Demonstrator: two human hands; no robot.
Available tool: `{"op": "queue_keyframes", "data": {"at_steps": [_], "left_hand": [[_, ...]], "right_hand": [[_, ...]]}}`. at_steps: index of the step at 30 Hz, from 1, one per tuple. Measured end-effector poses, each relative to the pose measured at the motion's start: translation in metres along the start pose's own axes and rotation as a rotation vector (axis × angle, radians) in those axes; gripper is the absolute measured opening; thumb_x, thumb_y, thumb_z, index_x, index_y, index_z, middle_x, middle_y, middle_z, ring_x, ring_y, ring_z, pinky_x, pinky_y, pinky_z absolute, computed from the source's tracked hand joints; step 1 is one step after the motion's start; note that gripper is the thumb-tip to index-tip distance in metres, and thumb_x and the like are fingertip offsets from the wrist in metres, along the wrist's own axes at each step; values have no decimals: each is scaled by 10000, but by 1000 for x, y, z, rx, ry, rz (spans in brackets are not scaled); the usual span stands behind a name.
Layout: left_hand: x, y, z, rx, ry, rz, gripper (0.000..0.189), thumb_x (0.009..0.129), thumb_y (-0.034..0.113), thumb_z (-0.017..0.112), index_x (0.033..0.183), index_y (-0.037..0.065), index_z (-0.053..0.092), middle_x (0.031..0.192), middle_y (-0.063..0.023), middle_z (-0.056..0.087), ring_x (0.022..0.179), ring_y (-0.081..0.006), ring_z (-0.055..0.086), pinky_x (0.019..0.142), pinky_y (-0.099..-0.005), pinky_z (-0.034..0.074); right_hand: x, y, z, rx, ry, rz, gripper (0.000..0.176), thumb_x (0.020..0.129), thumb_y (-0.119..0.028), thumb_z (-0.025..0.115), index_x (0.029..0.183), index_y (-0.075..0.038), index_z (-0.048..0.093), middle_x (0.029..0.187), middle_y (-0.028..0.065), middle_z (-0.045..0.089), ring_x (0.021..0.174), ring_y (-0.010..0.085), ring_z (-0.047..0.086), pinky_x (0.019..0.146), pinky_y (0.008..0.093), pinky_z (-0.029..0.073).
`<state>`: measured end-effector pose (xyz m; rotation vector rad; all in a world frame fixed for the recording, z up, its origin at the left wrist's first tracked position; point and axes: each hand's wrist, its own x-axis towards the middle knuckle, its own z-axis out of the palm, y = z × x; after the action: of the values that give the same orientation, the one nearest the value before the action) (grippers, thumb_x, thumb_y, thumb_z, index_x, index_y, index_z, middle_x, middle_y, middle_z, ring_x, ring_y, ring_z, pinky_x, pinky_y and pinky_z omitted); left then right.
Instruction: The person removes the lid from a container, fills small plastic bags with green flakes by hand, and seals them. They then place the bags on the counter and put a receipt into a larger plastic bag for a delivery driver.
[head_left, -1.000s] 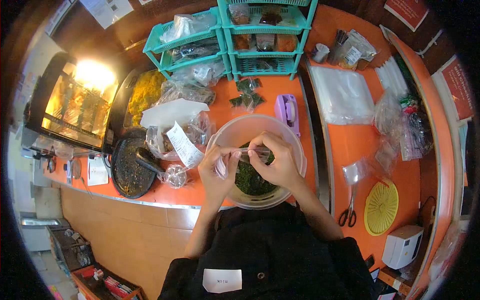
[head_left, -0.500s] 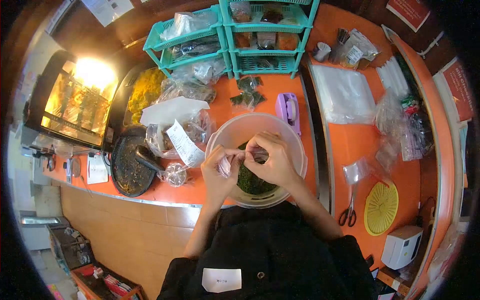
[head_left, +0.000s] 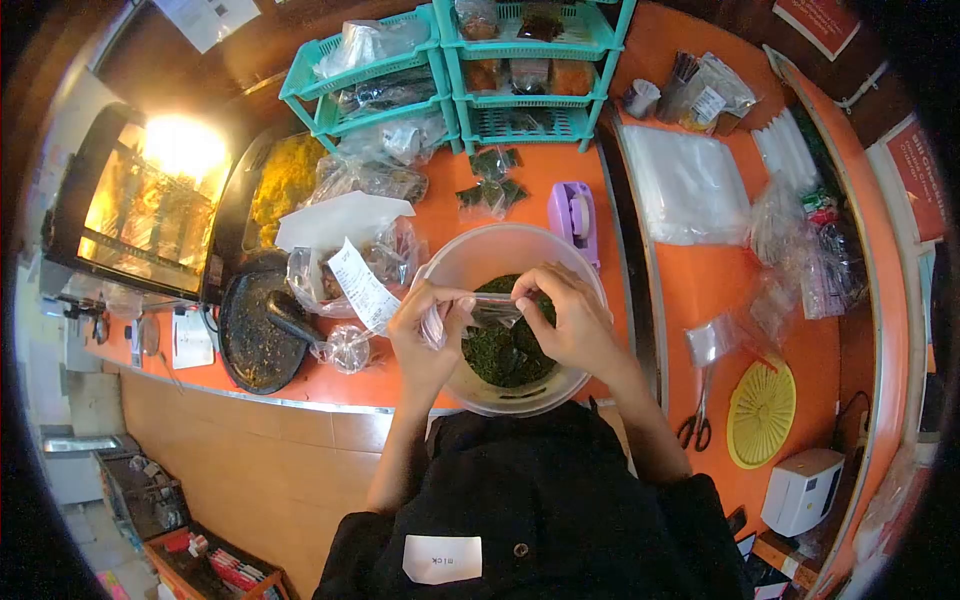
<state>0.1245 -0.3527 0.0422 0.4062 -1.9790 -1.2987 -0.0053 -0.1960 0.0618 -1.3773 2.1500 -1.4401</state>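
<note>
A small clear plastic bag (head_left: 492, 312) is stretched between my two hands above a translucent round tub (head_left: 500, 238). My left hand (head_left: 425, 345) pinches the bag's left end and also has a pinkish folded bundle (head_left: 433, 326) in its palm; what the bundle is, I cannot make out. At the bag's right end, the fingers of my right hand (head_left: 578, 328) are closed on its edge. Chopped green leaves (head_left: 500, 365) lie in the tub below. Beyond the tub are small packets of green leaves (head_left: 492, 196) and a purple tape dispenser (head_left: 574, 222).
Left of the tub are a bagged bundle with a receipt (head_left: 362, 287), a black mortar with a pestle (head_left: 262, 335) and a lit glass case (head_left: 150, 210). Teal racks (head_left: 525, 125) stand behind. Scissors (head_left: 694, 430), a yellow lid (head_left: 762, 415) and plastic bags (head_left: 685, 185) lie right.
My hands have moved apart, and the clear bag now spans the gap between them. More of the green leaves shows below. The view has shifted slightly.
</note>
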Motion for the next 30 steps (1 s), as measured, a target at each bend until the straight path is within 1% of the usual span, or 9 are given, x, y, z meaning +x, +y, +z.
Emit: {"op": "queue_keyframes", "data": {"at_steps": [5,12,17,20,23,24,27,28,30], "left_hand": [[2,-1,3,-4,7,-19,45,855,-9,745,850,-9,700,707,-11,515,668,-108,451,629,-258,369],[0,-9,0,-65,21,-132,43,882,20,744,884,7,703,758,10,578,707,-72,478,651,-236,382],[0,-10,-1,-317,-9,-347,158,915,61,717,1063,65,661,845,22,586,679,-57,484,617,-222,380],[0,-14,-4,-675,-72,-539,283,916,70,678,1184,73,589,880,35,529,608,-64,421,564,-232,340],[-3,-16,-9,-976,-180,-694,377,884,87,636,1245,62,531,897,29,469,564,-75,342,531,-243,283],[-3,-16,-10,-1054,-219,-731,405,868,94,623,1258,58,515,899,25,450,554,-78,316,524,-246,264],[-3,-17,-11,-1377,-409,-736,458,815,140,614,1253,51,513,941,-11,457,570,-83,313,529,-244,238],[-3,-15,-10,-1446,-409,-778,494,767,154,621,1237,35,524,894,-36,464,582,-96,337,538,-261,251],[-9,-19,-8,-1500,-477,-745,478,750,158,623,1202,29,535,858,-42,467,589,-110,346,552,-277,257]], "right_hand": [[-2,-1,0,-135,-34,-17,66,921,-56,581,966,-16,554,928,182,592,949,402,580,855,488,444],[6,-4,-2,-135,-76,14,76,920,-64,588,952,-15,539,911,184,587,937,401,581,837,501,442],[24,-7,-10,-185,-81,-39,138,925,-113,623,948,-9,534,907,185,603,938,390,596,834,495,459],[48,-11,-21,-154,20,151,208,923,-191,669,972,-23,556,906,159,621,943,369,612,832,480,475],[70,-7,-22,-251,357,-31,270,910,-248,706,1034,-39,588,926,139,632,943,349,625,823,471,488],[72,-8,-20,-375,396,-93,331,901,-287,716,1098,-46,605,987,136,620,958,341,625,823,465,490],[65,-18,-10,-348,238,-284,362,895,-311,714,1128,-55,604,1054,147,594,982,345,615,847,464,487],[57,-21,-2,-302,93,-202,346,861,-278,760,1102,-62,636,1052,123,596,1006,315,584,912,431,457],[49,-24,9,-170,-75,-208,311,847,-270,768,1053,-67,654,1052,110,595,1003,312,579,905,423,450]]}}
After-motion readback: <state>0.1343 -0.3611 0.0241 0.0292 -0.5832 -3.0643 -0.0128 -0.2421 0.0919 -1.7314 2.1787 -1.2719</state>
